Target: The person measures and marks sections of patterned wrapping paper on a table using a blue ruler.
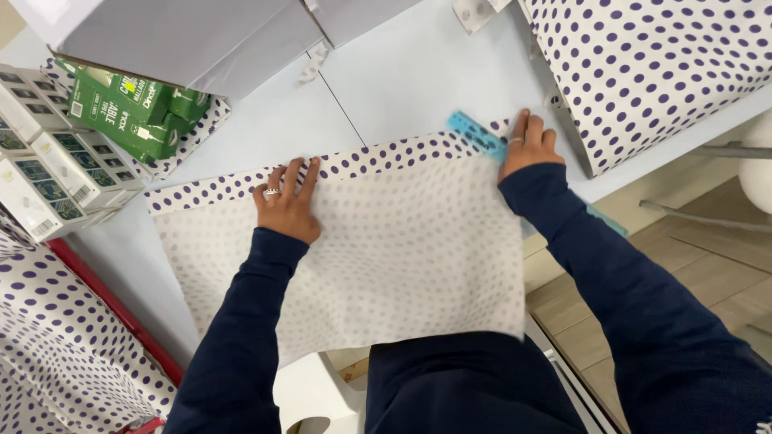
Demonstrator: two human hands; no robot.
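A sheet of white wrapping paper with purple dots (pixel 386 241) lies face down on the pale table (pixel 402 80), its far edge folded over so the dotted side shows as a strip. My left hand (pixel 288 202) presses flat on that folded edge near its left part, fingers spread, a ring on one finger. My right hand (pixel 527 145) rests flat at the sheet's far right corner, on a blue plastic ruler (pixel 476 133) that lies across the corner. Both arms wear dark blue sleeves.
Green cartons (pixel 133 112) and white boxes (pixel 40 161) stand at the left. A grey box (pixel 185 36) sits at the back. A dotted wrapped parcel (pixel 659 72) stands at the right, more dotted paper (pixel 56 345) at lower left. The table's right edge drops to a wooden floor (pixel 708 273).
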